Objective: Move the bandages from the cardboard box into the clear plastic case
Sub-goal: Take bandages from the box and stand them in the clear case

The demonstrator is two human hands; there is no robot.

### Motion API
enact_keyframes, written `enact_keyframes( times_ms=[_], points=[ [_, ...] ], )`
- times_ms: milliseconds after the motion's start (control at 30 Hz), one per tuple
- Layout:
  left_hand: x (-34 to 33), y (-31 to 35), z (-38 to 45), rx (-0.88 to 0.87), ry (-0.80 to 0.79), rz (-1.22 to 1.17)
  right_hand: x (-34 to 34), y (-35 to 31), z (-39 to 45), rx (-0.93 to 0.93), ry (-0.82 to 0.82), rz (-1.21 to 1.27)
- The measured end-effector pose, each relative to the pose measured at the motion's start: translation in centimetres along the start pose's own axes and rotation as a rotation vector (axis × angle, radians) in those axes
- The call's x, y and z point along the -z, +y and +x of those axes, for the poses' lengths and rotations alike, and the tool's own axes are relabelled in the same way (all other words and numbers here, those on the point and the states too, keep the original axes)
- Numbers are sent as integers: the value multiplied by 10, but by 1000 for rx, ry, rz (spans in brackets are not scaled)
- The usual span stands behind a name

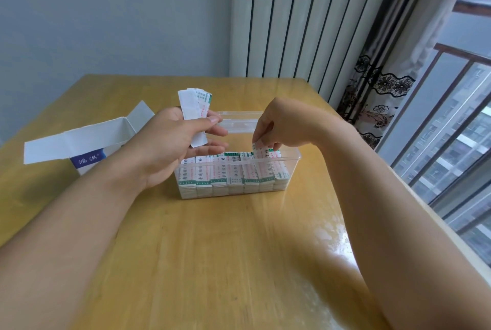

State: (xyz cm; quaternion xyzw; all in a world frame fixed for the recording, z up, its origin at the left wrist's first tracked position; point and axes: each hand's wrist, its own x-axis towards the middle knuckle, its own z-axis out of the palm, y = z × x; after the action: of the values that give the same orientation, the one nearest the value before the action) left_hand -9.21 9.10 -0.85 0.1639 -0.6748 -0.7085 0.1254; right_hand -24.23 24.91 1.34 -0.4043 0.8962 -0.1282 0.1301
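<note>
A clear plastic case [289, 169] stands mid-table, packed with several rows of white wrapped bandages [225, 173] with green ends. Its clear lid [236, 121] stands open behind it. My left hand [172, 143] hovers over the case's left end and grips a fanned stack of bandages [194, 110] between thumb and fingers. My right hand [268, 127] reaches down into the case's right end, pinching a single bandage [261, 150] that stands tilted among the packed ones. The white cardboard box [90, 143] with a blue label lies open to the left, partly hidden by my left forearm.
The wooden table [225, 250] stretches towards me. Its right edge runs beside a window [451, 157] with a railing and a patterned curtain [377, 96]. A white radiator [300, 19] stands against the wall behind the table.
</note>
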Motion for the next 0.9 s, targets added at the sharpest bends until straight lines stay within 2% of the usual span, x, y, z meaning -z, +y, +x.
enact_keyframes(
  times_ms=[167, 467, 667, 767, 833, 900],
  points=[
    [-1, 0, 0, -2, 3, 2, -9, -5, 6, 18, 100, -169],
    [-1, 1, -2, 2, -1, -13, -23, -9, 8, -26, 79, -367],
    [1, 1, 0, 2, 0, -7, -11, -14, 0, -11, 165, -397],
    [2, 3, 0, 15, 3, -72, 1, -20, -6, 42, 334, -243],
    [2, 3, -1, 37, -20, -121, 8, -27, -12, 118, 475, -5],
    [2, 2, -2, 34, -53, -95, 11, -36, -17, 184, 521, 257]
  ],
)
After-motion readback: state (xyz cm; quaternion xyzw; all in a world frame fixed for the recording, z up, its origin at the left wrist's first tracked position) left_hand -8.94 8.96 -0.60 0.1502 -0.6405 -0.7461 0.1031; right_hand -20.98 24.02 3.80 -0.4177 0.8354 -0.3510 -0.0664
